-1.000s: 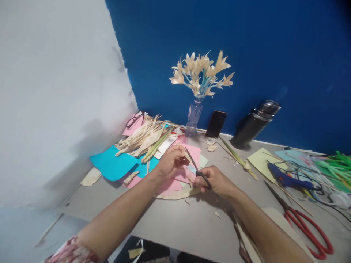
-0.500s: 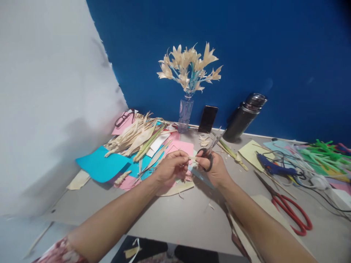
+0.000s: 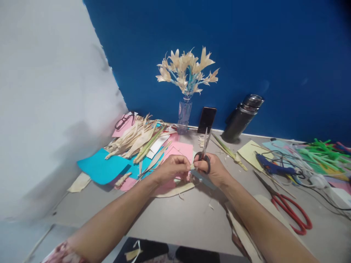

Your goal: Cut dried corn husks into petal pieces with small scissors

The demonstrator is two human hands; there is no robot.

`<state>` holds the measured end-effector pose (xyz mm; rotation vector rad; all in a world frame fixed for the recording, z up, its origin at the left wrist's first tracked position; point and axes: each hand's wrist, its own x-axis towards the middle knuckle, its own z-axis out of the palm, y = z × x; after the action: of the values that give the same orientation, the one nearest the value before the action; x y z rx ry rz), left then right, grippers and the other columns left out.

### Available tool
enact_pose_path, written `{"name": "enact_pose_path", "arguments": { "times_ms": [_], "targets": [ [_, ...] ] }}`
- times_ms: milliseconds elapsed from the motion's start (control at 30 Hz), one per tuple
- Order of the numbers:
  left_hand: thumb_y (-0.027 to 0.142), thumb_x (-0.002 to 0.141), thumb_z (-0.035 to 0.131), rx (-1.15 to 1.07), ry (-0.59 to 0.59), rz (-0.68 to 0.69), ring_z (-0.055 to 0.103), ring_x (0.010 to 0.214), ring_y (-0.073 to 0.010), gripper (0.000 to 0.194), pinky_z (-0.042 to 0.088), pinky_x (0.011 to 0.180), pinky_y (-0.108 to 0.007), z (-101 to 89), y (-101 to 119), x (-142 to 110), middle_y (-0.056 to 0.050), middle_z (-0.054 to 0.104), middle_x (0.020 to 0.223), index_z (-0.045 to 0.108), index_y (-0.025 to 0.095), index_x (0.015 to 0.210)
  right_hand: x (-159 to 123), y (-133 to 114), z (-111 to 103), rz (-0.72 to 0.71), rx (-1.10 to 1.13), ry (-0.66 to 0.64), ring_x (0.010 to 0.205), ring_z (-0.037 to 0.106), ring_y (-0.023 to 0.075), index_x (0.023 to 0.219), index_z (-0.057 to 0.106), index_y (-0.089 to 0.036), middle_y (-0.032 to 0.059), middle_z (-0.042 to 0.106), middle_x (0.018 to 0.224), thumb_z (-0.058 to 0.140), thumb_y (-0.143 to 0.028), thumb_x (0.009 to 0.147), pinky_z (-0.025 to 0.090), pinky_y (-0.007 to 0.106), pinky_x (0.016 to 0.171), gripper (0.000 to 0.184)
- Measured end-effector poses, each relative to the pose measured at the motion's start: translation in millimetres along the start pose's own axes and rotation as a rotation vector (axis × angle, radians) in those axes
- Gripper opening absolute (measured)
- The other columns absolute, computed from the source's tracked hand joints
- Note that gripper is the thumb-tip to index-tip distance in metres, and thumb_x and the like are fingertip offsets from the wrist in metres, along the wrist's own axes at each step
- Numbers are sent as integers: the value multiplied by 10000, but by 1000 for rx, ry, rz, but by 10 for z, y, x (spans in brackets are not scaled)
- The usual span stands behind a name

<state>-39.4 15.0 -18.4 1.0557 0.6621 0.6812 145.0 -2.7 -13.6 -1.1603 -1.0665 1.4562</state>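
Over the middle of the table, my left hand point(image 3: 174, 167) is closed in a pinch on a small pale piece of dried husk point(image 3: 192, 166). My right hand point(image 3: 215, 168) grips black-handled scissors point(image 3: 203, 150), whose blades point up and away and stand slightly apart. The right thumb and fingers also come close to the husk piece; whether they pinch it too is hard to see. Beneath the hands lie pink paper point(image 3: 183, 149) and a long husk strip point(image 3: 175, 191).
A pile of dried husks point(image 3: 134, 137) lies left on blue paper point(image 3: 102, 166). Behind stand a bottle point(image 3: 184, 116) with husk flowers point(image 3: 189, 67), a phone point(image 3: 207, 119) and a flask point(image 3: 242, 118). At right are red-handled scissors point(image 3: 290, 212), a glue gun point(image 3: 274, 165) and green pipe cleaners point(image 3: 320, 155).
The scissors in my right hand have swung from leaning right to nearly upright. Both hands have come slightly closer around the husk piece, and the view has shifted a little.
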Motion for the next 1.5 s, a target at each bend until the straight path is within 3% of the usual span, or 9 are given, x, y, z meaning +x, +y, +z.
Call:
{"name": "enact_pose_path", "arguments": {
  "times_ms": [167, 333, 533, 800, 1300, 1500],
  "targets": [
    [303, 670, 828, -163, 89, -19, 606, 512, -160, 264, 520, 586, -337, 11, -13, 30, 9, 605, 578, 610, 167, 730, 65, 130, -37, -64, 25, 9, 486, 415, 85, 744, 656, -153, -2, 588, 625, 742, -526, 737, 331, 232, 472, 383],
    [292, 613, 863, -221, 235, 78, 554, 521, -102, 297, 448, 540, -232, 19, 9, 73, 16, 602, 605, 619, 152, 711, -32, 170, 63, -79, -98, -193, 510, 460, 106, 749, 655, -145, 33, 625, 642, 612, -703, 803, 329, 244, 503, 562],
    [304, 641, 841, -173, 337, 210, 524, 546, -74, 265, 400, 547, -199, 23, -2, 103, 25, 587, 618, 638, 140, 690, -116, 153, 143, -79, -226, -268, 525, 442, 105, 692, 619, -146, 28, 608, 632, 573, -708, 830, 323, 237, 510, 581],
    [287, 635, 821, -151, 354, 220, 501, 518, -80, 239, 384, 536, -208, 15, -18, 101, 20, 579, 566, 628, 146, 646, -81, 213, 116, -67, -342, -288, 550, 453, 112, 636, 612, -154, 16, 602, 616, 599, -646, 839, 305, 240, 532, 533],
    [260, 660, 790, -120, 356, 231, 478, 496, -81, 203, 376, 512, -205, -16, -7, 99, 15, 567, 535, 625, 144, 643, -78, 221, 160, -43, -255, -305, 528, 425, 111, 575, 564, -157, 19, 556, 567, 655, -662, 778, 282, 264, 541, 551],
    [254, 706, 766, -78, 320, 208, 512, 518, -88, 167, 419, 522, -206, 15, -4, 45, 11, 576, 583, 637, 150, 682, -82, 158, 151, 36, -195, -201, 485, 442, 106, 590, 590, -156, -4, 537, 508, 719, -611, 748, 315, 250, 506, 498]
  ]
}}
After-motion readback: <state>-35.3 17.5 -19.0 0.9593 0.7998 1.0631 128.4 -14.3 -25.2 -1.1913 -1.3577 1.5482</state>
